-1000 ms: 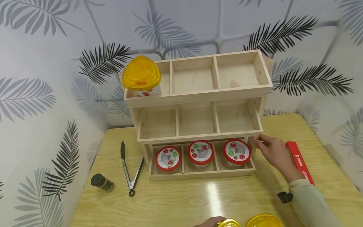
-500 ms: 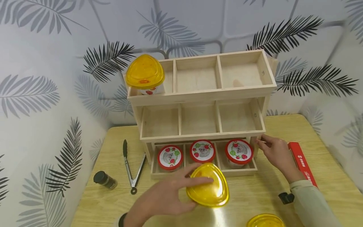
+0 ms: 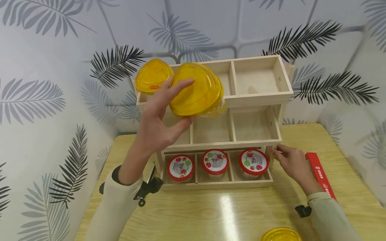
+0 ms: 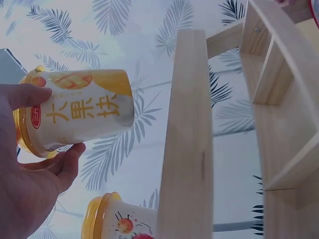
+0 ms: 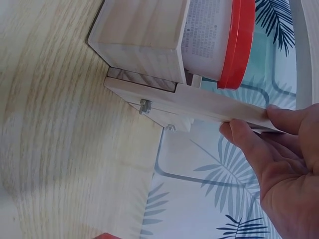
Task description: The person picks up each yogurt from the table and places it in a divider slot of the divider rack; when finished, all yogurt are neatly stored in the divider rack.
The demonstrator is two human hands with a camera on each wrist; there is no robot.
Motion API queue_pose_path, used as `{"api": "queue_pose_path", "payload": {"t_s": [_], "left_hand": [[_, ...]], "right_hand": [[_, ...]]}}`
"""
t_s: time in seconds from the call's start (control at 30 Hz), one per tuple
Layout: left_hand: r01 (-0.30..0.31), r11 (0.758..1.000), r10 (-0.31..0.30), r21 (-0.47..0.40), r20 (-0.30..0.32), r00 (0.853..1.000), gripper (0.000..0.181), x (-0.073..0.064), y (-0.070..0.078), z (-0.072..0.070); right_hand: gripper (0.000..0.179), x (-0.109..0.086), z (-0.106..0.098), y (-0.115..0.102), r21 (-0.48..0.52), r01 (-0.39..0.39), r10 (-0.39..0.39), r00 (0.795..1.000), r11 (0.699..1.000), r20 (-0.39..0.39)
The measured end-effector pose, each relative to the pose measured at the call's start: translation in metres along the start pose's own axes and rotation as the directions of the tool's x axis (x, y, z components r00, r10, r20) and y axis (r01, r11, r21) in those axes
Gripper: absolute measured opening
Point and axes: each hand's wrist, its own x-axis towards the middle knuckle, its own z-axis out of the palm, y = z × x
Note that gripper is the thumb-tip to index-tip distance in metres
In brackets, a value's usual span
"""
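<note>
My left hand (image 3: 155, 125) grips a yellow-lidded cup (image 3: 196, 90) by its lid, raised in front of the wooden rack's top tier (image 3: 259, 99). In the left wrist view this white cup (image 4: 92, 107) lies on its side in the air, thumb and fingers around the lid end, yellow lettering showing. A similar yellow-lidded cup (image 3: 154, 76) stands in the top tier's left compartment, partly covered by the held one. My right hand (image 3: 291, 165) pinches the rack's right upright, a wooden board (image 5: 219, 103) between thumb and fingers in the right wrist view.
Red-lidded tubs (image 3: 181, 168) fill the bottom tier's three compartments. A red box (image 3: 321, 175) lies right of the rack. Another yellow lid (image 3: 281, 235) shows at the bottom edge. Tongs (image 3: 141, 202) and a dark-capped jar (image 3: 102, 188) are mostly hidden behind the left arm.
My left hand has come up from the bottom edge with the yellow-lidded cup, passing over the table to the rack's top tier. The right hand has stayed on the upright.
</note>
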Motion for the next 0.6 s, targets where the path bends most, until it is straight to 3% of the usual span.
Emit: {"api": "queue_pose_path", "payload": {"t_s": [0.13,0.27,0.43,0.6], "left_hand": [[0.024,0.999,-0.023,0.045,-0.027,0.999,0.061,0.028,-0.010,0.001],[0.139,0.986,-0.140,0.092,0.005,0.990,0.060,0.049,-0.018,0.005],[0.274,0.956,-0.282,0.106,0.071,0.957,0.061,0.066,-0.026,0.010],[0.353,0.928,-0.366,0.121,0.111,0.924,0.060,0.066,-0.037,0.015]], "right_hand": [[0.039,0.000,0.000,0.001,0.001,-0.005,0.005,1.000,1.000,0.020],[0.040,-0.001,0.000,0.001,-0.002,-0.017,0.017,0.999,1.000,0.033],[0.041,-0.002,-0.001,0.001,-0.009,-0.022,0.022,0.999,1.000,0.029],[0.042,-0.001,0.000,0.001,-0.005,-0.018,0.019,0.999,1.000,0.031]]}}
